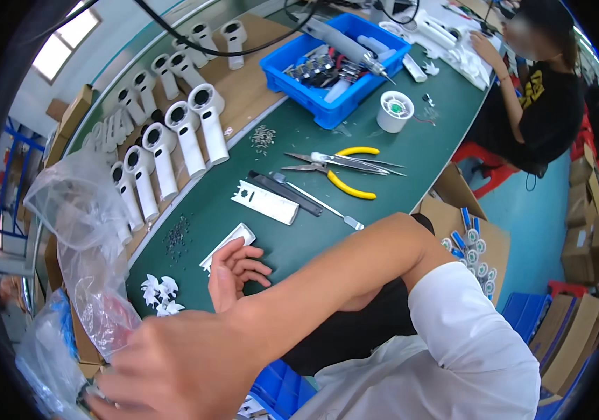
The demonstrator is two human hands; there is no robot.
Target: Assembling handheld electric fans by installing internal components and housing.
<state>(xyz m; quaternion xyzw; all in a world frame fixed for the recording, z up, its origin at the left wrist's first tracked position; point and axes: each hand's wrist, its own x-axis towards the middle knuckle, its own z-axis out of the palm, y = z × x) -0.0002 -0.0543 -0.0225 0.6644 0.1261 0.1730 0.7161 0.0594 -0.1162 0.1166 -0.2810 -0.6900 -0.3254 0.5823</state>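
Observation:
My left hand [235, 271] rests over the green table with its fingers loosely curled and apart, nothing visible in them. Just beyond its fingertips lies a white plastic half-shell [231, 243]. My right forearm crosses in front of my body to the lower left. There my right hand [173, 360] is smeared by motion, close to a clear plastic bag [93, 259]; whether it holds anything is unclear. Small white finned parts [161, 292] lie in a pile between the hands. Farther off are a white flat casing [266, 201] and a black strip [287, 193].
Yellow-handled pliers [350, 187], tweezers [359, 164] and a small brush [317, 201] lie mid-table. Screw piles [263, 138] sit nearby. White handheld housings [186, 143] stand in rows at left. Behind are a blue bin [327, 112] and white round part [395, 112]. A co-worker [541, 98] sits at right.

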